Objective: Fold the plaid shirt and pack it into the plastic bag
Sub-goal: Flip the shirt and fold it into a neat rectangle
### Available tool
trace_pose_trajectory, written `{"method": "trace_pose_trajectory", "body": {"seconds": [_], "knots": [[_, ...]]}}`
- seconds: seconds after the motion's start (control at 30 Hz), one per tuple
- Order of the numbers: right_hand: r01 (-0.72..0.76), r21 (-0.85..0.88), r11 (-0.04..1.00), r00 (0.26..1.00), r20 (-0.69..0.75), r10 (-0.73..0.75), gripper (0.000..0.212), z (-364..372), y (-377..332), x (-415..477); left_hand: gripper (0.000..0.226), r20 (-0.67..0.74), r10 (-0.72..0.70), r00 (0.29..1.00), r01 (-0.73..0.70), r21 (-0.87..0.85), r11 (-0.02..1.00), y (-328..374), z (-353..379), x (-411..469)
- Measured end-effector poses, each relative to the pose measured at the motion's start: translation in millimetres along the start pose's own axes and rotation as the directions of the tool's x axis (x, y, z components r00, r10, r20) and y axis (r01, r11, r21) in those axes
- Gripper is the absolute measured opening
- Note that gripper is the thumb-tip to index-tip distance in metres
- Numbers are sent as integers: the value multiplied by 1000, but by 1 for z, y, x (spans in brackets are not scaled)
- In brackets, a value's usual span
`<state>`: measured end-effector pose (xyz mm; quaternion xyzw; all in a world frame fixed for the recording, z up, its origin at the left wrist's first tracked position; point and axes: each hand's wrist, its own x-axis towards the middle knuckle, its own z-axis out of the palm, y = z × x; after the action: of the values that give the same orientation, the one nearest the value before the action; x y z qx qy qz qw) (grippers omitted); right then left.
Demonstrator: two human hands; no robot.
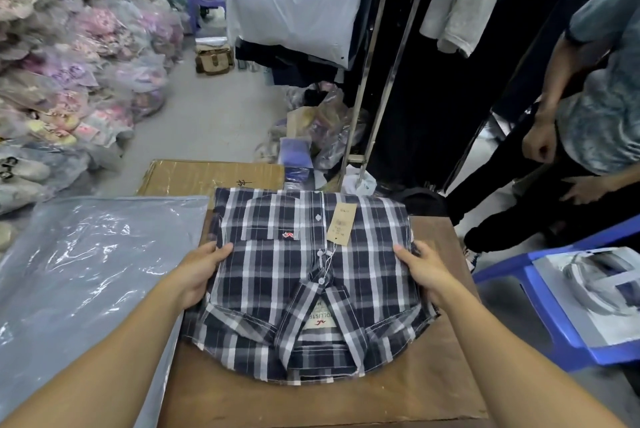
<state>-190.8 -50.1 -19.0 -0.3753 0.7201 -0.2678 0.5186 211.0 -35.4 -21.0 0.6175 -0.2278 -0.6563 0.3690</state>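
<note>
I am clamping my left hand [199,273] and right hand [424,277] on the folded navy-and-white plaid cotton shirt's [311,282] side edges, fingers tucked beneath and thumbs on top, keeping its folds together for the clear plastic bag [86,271].

"HOLLISTER" on neck label [319,316] of plaid shirt [311,275], hang tag [341,225] print unreadable
</note>
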Motion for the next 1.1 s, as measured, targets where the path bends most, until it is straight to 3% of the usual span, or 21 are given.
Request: {"method": "trace_pose_trajectory", "body": {"seconds": [0.07, 0.1, 0.17, 0.2, 0.3, 0.4, 0.57, 0.67, 0.77, 0.9, 1.1], "knots": [[-43, -11, 999, 999, 20, 43, 38, -3, 5, 2, 90, -12, -15, 1000, 15, 65, 998, -5, -5, 5], [-55, -30, 998, 998, 41, 57, 35, -4, 6, 3, 76, 3, -46, 999, 45, 76, 996, -2, -2, 0], [-93, -121, 988, 991, 86, 104, 27, -11, 8, 5, 27, 87, -133, 987, 121, 134, 984, 7, 7, -17], [-121, -196, 973, 982, 116, 145, 26, -14, 9, 5, 22, 90, -165, 982, 147, 180, 973, 7, 5, -17], [-226, -303, 926, 921, 243, 305, 48, -25, 10, 0, 62, 156, -248, 956, 205, 249, 947, 7, -3, -21], [-306, -72, 949, 895, 317, 313, 57, -27, 12, 4, 100, 121, -221, 968, 175, 309, 935, 10, 0, -15], [-279, 226, 933, 919, 344, 192, 38, -15, 1, -7, 72, 112, -196, 974, 173, 188, 967, 10, 5, -7], [-338, 363, 869, 892, 417, 173, 45, -14, 3, -6, 43, 209, -157, 965, 162, -2, 987, 11, 5, -14], [-347, 313, 884, 889, 409, 205, 46, -13, 8, -6, 50, 216, -156, 964, 184, -115, 976, 3, -2, -19], [-288, 237, 928, 920, 339, 199, 40, -11, 14, -3, 57, 88, -264, 961, 255, 101, 962, -2, -7, -14], [-344, 176, 923, 896, 355, 266, 32, -14, 8, -4, 62, 165, -367, 916, 330, 214, 919, 5, -15, -17]]}}
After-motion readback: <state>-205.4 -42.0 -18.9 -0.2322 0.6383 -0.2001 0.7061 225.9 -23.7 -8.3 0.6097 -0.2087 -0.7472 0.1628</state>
